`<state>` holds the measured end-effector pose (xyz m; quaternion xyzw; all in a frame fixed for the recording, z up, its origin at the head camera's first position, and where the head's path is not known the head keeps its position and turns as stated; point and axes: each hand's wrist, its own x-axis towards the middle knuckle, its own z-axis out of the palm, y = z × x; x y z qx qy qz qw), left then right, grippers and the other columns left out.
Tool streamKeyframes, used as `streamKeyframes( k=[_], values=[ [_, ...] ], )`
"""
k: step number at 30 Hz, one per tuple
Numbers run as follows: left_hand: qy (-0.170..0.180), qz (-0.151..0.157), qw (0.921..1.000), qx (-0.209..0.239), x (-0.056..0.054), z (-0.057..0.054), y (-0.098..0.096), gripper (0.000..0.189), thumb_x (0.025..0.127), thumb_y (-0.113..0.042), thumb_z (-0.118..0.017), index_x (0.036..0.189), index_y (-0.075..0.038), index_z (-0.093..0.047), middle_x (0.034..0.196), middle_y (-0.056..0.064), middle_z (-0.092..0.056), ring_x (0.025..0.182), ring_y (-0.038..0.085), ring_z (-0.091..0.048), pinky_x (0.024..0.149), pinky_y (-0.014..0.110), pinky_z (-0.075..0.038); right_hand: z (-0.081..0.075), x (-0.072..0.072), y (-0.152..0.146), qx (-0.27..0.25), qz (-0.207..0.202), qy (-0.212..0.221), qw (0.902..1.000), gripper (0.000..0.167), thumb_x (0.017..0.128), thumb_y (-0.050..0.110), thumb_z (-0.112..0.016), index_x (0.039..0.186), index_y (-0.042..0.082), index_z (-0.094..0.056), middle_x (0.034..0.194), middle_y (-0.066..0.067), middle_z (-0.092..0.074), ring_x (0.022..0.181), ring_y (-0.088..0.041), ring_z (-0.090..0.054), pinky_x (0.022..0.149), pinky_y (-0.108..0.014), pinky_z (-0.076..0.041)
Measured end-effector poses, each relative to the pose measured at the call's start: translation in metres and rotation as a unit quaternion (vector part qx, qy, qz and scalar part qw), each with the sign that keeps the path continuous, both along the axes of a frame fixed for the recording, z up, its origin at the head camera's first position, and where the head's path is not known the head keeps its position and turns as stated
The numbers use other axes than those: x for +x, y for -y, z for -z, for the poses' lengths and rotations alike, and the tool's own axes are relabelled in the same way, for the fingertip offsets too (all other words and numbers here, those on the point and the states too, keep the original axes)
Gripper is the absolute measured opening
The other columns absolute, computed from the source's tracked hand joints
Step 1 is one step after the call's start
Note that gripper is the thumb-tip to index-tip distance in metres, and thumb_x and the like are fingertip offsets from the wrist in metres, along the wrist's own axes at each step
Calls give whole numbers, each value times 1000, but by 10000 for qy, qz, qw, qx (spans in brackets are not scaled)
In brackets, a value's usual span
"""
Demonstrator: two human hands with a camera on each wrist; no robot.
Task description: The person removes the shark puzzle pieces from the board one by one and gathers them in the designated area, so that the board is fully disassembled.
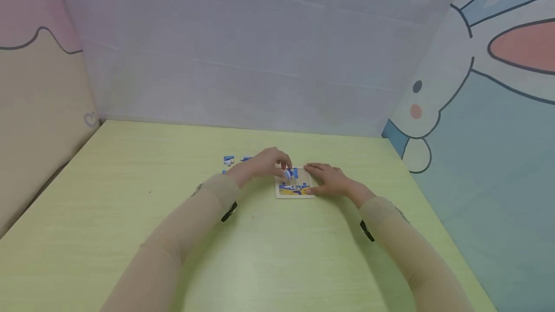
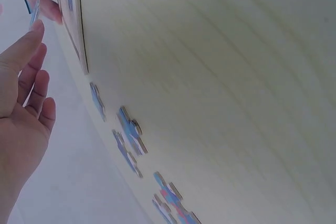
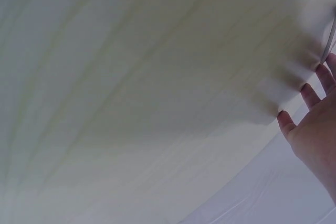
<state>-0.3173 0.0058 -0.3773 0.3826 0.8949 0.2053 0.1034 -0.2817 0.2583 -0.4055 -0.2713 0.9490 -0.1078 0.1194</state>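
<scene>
A white-framed jigsaw tray (image 1: 295,197) lies on the table, with blue and yellow pieces (image 1: 295,189) fitted along its near side. Over its left part, my left hand (image 1: 265,162) pinches a small jigsaw piece (image 2: 34,13) between thumb and fingers; the left wrist view shows that piece nearly edge-on. My right hand (image 1: 330,180) rests at the tray's right side, fingers spread and thumb touching the near right corner. In the right wrist view, fingertips of the right hand (image 3: 315,121) touch the table beside the frame's edge.
Several loose jigsaw pieces (image 2: 131,132) lie left of the tray, one of them a blue and white piece (image 1: 229,160); the left forearm partly hides this group. A pale curtain (image 1: 243,52) stands behind the table, and a rabbit-printed wall (image 1: 485,167) is at the right.
</scene>
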Motion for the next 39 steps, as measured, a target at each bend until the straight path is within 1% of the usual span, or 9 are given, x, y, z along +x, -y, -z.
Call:
streamKeyframes(
  k=[6, 10, 15, 19, 22, 26, 31, 35, 39],
  values=[
    [41, -189, 9995, -240, 0, -5, 17, 26, 83, -23, -73, 108, -19, -67, 96, -6, -63, 100, 17, -53, 92, 36, -41, -1, 1, 0, 55, -31, -33, 10000, 79, 87, 52, -60, 149, 16, -28, 154, -10, -26, 139, -37, -24, 103, -65, -21],
    [147, -246, 9994, -209, 0, -7, 29, 27, 82, -21, -74, 108, -19, -68, 98, -6, -63, 100, 18, -53, 93, 39, -40, -2, 2, 0, 45, -24, 8, 10000, 79, 87, 52, -60, 149, 16, -28, 154, -9, -25, 140, -36, -23, 104, -65, -20],
    [249, -243, 9993, -140, -2, -4, 44, 26, 81, -22, -75, 106, -22, -69, 97, -8, -63, 101, 17, -53, 97, 45, -35, -2, 4, 0, 12, -39, 43, 10000, 79, 87, 51, -61, 149, 17, -27, 155, -9, -24, 140, -37, -21, 105, -64, -19],
    [199, -220, 9993, -207, -3, -1, 55, 24, 81, -24, -74, 105, -23, -69, 98, -9, -64, 101, 16, -53, 98, 49, -32, -1, 3, 0, 38, -7, 86, 10000, 79, 87, 51, -60, 150, 18, -26, 155, -8, -23, 141, -35, -20, 106, -63, -18],
    [233, -291, 9988, -308, -3, 0, 60, 24, 83, -25, -73, 106, -24, -69, 100, -8, -63, 101, 16, -51, 99, 50, -28, 0, 2, 0, 60, 6, 107, 9999, 79, 87, 52, -60, 150, 20, -25, 156, -7, -22, 142, -34, -19, 106, -63, -18],
    [294, -410, 9979, -409, -1, 0, 65, 25, 84, -24, -72, 109, -22, -68, 101, -8, -63, 101, 17, -50, 101, 52, -25, 1, 2, 0, 70, -8, 92, 9999, 79, 87, 52, -60, 150, 19, -25, 156, -7, -22, 141, -35, -20, 106, -63, -18],
    [326, -498, 9972, -447, 3, 2, 66, 26, 82, -24, -73, 108, -21, -68, 95, -9, -63, 100, 16, -49, 102, 54, -22, 0, 2, 1, 92, -1, 109, 9999, 80, 87, 53, -59, 150, 19, -25, 156, -8, -22, 141, -35, -20, 106, -63, -18],
    [293, -548, 9969, -476, 5, 3, 65, 26, 82, -22, -73, 108, -20, -69, 95, -7, -63, 103, 18, -48, 101, 53, -22, 0, 3, 1, 112, 2, 117, 9999, 80, 87, 54, -58, 150, 20, -24, 156, -7, -22, 141, -34, -20, 106, -62, -18],
    [194, -587, 9969, -486, 5, 3, 65, 31, 82, -23, -73, 112, -18, -68, 99, -6, -63, 104, 19, -46, 99, 50, -24, -1, 3, 2, 102, 4, 106, 9999, 80, 87, 53, -58, 150, 19, -24, 156, -8, -22, 141, -35, -20, 106, -63, -18]
  ],
)
